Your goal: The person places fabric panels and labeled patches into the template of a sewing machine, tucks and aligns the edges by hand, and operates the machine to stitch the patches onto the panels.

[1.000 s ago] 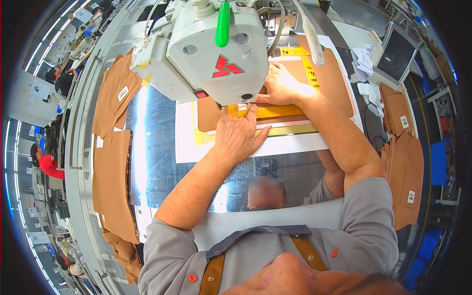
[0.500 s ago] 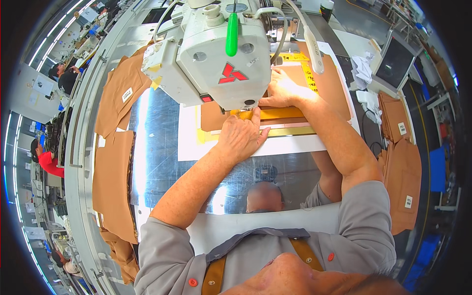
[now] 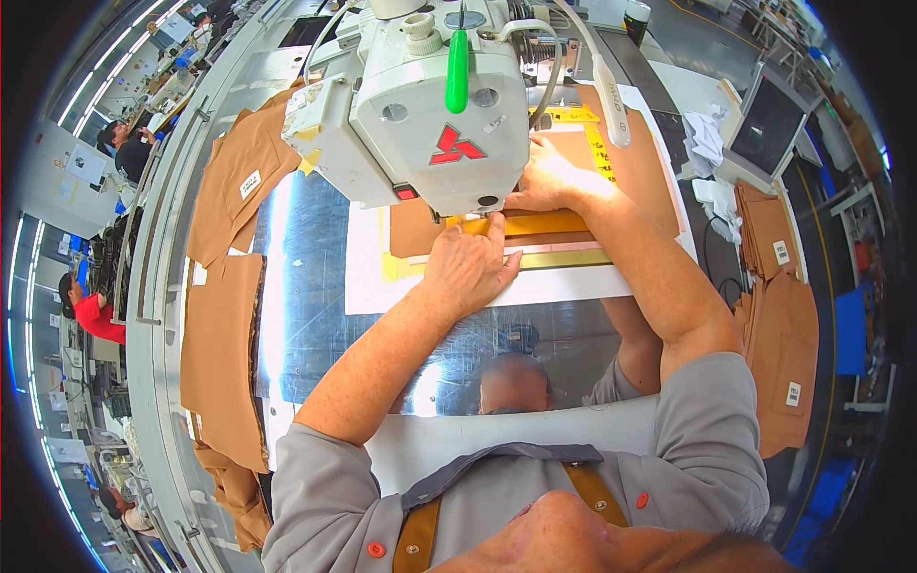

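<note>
A white industrial sewing machine head (image 3: 435, 134) with a green handle (image 3: 457, 72) hangs over a white template board (image 3: 373, 296) bearing brown fabric (image 3: 411, 229), a mustard strip (image 3: 535, 222) and yellow-taped edges. My left hand (image 3: 468, 265) rests at the front of the mustard strip, index fingertip pressing just below the machine head, thumb apart. My right hand (image 3: 554, 180) lies on the fabric just right of the machine head, fingers stretched forward and partly hidden behind it. Neither hand visibly grips anything.
A shiny metal tabletop (image 3: 315, 344) reflects me. Brown fabric pieces (image 3: 218, 353) lie along the left, more stacks (image 3: 783, 334) on the right near a monitor (image 3: 769, 110) and crumpled white cloths (image 3: 707, 143). Co-workers (image 3: 100, 315) sit at far left. A dark cup (image 3: 635, 19) stands behind.
The view has shifted slightly, so the machine appears lower and a little right. My hands stay at the strip and fabric, with only slight movement of the fingers.
</note>
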A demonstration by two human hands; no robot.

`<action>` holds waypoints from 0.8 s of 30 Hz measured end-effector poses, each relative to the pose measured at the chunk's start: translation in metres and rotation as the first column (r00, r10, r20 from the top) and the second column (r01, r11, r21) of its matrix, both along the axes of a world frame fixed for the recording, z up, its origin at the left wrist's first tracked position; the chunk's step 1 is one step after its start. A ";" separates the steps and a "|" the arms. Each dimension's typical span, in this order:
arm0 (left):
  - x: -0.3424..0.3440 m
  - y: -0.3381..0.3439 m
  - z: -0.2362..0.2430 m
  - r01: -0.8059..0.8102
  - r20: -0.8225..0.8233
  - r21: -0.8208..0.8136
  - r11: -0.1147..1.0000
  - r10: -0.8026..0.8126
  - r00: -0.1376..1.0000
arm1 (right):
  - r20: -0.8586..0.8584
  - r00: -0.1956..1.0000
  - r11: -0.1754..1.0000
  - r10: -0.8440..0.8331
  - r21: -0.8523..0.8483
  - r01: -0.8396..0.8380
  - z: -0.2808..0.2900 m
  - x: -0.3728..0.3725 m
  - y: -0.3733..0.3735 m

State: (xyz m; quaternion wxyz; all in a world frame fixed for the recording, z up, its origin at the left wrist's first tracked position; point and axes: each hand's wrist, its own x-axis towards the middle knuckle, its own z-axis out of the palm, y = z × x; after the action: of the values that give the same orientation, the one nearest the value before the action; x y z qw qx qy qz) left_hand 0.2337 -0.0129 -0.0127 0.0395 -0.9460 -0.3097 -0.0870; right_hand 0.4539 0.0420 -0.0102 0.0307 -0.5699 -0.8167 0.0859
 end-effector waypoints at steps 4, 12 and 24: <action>-0.003 -0.004 -0.007 0.068 0.084 0.121 0.990 -0.078 0.993 | 0.000 1.000 0.999 0.017 0.044 -0.017 0.000 0.001 -0.008; -0.016 -0.022 0.008 0.053 -0.007 -0.081 0.995 -0.053 0.999 | -0.010 0.999 0.985 0.036 0.170 -0.033 0.003 -0.008 -0.030; -0.030 -0.051 0.021 -0.005 -0.021 -0.161 0.987 0.001 1.000 | -0.231 0.969 0.966 0.093 0.255 -0.032 -0.002 -0.010 -0.054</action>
State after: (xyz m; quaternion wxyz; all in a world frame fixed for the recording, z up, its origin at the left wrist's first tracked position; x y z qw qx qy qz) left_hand 0.2034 -0.0643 0.0083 -0.0337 -0.9465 -0.3167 -0.0518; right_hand 0.4444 -0.0116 -0.0124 0.1983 -0.5207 -0.8288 0.0521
